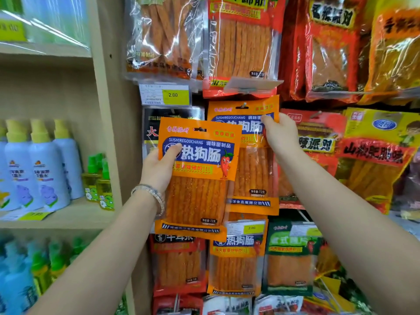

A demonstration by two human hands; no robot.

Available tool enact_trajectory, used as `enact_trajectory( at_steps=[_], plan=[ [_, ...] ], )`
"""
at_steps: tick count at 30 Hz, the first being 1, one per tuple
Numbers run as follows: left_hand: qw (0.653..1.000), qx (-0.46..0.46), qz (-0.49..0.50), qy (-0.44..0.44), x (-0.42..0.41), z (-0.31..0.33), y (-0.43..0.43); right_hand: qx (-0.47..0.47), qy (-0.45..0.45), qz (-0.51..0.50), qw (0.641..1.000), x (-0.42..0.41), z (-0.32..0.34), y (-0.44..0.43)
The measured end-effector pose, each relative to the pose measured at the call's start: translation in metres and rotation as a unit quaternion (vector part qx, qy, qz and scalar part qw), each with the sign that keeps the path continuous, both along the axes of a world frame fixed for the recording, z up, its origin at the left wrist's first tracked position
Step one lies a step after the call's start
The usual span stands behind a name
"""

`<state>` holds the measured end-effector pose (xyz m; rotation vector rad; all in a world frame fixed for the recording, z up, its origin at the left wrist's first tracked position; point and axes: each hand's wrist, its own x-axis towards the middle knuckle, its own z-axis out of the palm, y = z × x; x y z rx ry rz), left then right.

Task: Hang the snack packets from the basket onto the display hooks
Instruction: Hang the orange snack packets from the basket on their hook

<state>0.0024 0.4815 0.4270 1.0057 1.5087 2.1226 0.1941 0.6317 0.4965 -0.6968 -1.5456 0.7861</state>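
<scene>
- The left hand (159,165) gripped an orange snack packet (197,196) by its left edge, thumb on the front, holding it in front of the display.
- The right hand (283,135) pinched the upper right edge of a matching packet (254,173), which hung on a display hook (243,105) just behind and to the right.
- Spray bottles (38,169) stood on a shelf (75,214) at the left.

Orange pkts (197,178) w/ blue banners

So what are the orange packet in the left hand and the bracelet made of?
Orange packet: probably glossy plastic film, given the glare and the clear window showing snack sticks. Bracelet: seemingly silvery metal, with bright highlights.
</scene>
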Motion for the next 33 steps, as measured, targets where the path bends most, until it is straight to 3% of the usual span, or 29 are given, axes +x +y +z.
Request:
enact_trajectory(
  at_steps=[7,15,19,22,25,30,33],
  plan=[
    [1.0,-0.005,-0.006,-0.004,-0.004,-0.001,0.007,0.023,-0.054,-0.049,0.997,-0.005,-0.013,0.015],
    [0.999,0.013,-0.042,0.01,0.006,0.003,0.021,0.13,0.063,-0.069,0.987,0.003,-0.049,-0.016],
    [0.997,-0.001,-0.064,0.038,0.024,0.007,0.032,0.075,0.054,0.044,0.995,0.002,-0.051,-0.025],
    [0.991,-0.006,-0.081,0.107,0.039,0.013,0.038,0.035,0.07,0.058,0.995,0.003,-0.042,-0.02],
    [0.979,0.048,-0.021,0.199,0.049,0.026,0.04,0.051,0.067,0.031,0.996,0.009,-0.034,-0.011],
    [0.929,0.072,0.028,0.363,0.057,0.053,0.039,0.094,0.065,-0.013,0.993,0.015,-0.017,0.001],
    [0.906,0.076,0.028,0.415,0.066,0.067,0.042,0.089,0.07,-0.023,0.993,0.014,-0.004,0.008]
  ],
)
